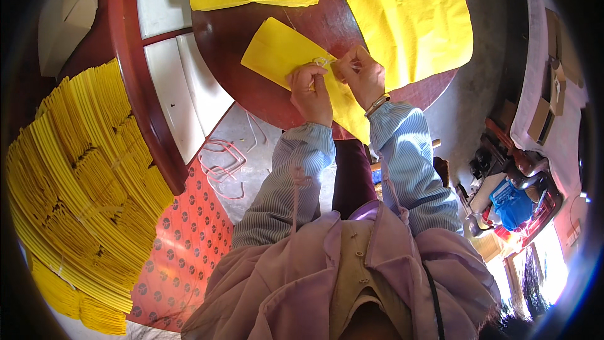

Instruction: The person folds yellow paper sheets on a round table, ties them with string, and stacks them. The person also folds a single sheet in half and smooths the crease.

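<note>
Left hand (309, 93) and right hand (365, 79) each appear to pinch a white string (323, 62) above a narrow yellow sheet (274, 50), lying on the round bench (217, 44). Step in hand: apparently tying; next move likely calls for drawing it snug.

upper left: pale cardboard box (69, 22), part in shadow. beside it, dark red wooden rail (128, 75), bowed by the lens, with white panels (179, 82) along its right. below the rail's lower end, red sheet (182, 245) with dark round motifs, patchily sunlit. nearby, pink wire loops (223, 162) over grey floor (257, 167). top centre: round dark red surface (217, 34). right side: cardboard packaging (541, 119) against pale cloth; lower, blue plastic bag (513, 204) among clutter, near a glossy brown wooden armrest (519, 160). strong glare, lower right.
</note>
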Tool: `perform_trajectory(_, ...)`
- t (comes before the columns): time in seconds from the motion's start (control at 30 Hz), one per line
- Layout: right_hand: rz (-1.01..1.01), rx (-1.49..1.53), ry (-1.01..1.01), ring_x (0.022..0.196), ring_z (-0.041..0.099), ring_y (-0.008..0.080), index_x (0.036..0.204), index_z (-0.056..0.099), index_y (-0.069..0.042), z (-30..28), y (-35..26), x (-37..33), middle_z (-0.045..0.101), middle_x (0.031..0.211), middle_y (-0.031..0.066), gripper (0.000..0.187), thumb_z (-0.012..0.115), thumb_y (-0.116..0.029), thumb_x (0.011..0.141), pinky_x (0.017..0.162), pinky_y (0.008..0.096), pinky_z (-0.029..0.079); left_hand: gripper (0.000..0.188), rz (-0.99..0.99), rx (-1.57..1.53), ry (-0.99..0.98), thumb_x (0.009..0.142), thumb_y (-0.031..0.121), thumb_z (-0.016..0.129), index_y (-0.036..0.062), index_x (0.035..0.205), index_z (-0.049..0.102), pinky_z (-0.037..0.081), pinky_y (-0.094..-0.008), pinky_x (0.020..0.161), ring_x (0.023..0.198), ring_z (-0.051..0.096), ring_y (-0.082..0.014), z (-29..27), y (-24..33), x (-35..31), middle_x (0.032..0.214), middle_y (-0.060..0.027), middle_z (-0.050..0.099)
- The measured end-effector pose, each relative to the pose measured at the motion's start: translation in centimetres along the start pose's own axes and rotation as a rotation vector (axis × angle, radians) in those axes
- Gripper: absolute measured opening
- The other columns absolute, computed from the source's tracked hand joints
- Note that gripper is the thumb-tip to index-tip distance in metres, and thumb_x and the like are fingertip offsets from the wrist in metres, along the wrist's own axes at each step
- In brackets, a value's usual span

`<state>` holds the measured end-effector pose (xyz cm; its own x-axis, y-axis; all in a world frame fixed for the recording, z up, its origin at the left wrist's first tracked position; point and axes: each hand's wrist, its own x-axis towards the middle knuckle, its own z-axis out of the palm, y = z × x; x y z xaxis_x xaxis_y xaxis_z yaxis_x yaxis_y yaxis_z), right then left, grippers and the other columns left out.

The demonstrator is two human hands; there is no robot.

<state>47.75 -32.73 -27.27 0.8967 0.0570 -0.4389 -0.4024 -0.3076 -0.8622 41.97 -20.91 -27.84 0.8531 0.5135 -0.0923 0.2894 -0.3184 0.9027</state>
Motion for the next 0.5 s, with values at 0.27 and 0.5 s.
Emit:
perform_trajectory(0.27, -0.223, -0.185, 0.071, 0.073, 0.073, 0.0187, 0.086, 0.061, -0.002, -0.3, 0.0, -0.8, 0.07, 0.079, 0.0098, 0.021, 0.079, -0.012, 0.087, 0.069, 0.031, 0.059, 0.013, 0.275, 0.164, -0.118, 0.089, -0.004, 0.065, 0.0083, 0.09, 0.07, 0.051, -0.0423, 0.095, 0.107, 0.059, -0.031, -0.7, 0.2, 0.6, 0.102, -0.007, 0.07)
perform_trajectory(0.5, -0.197, -0.136, 0.141, 0.085, 0.073, 0.0227, 0.1, 0.066, -0.003, -0.4, -0.4, -1.6, 0.07, 0.091, 0.0106, 0.017, 0.078, -0.007, 0.088, 0.075, 0.0327, 0.06, 0.015, 0.431, 0.107, -0.081, 0.083, -0.004, 0.063, 0.0093, 0.089, 0.067, 0.047, -0.0472, 0.093, 0.105, 0.061, -0.0342, -2.2, 0.2, 2.1, 0.104, -0.0085, 0.067)
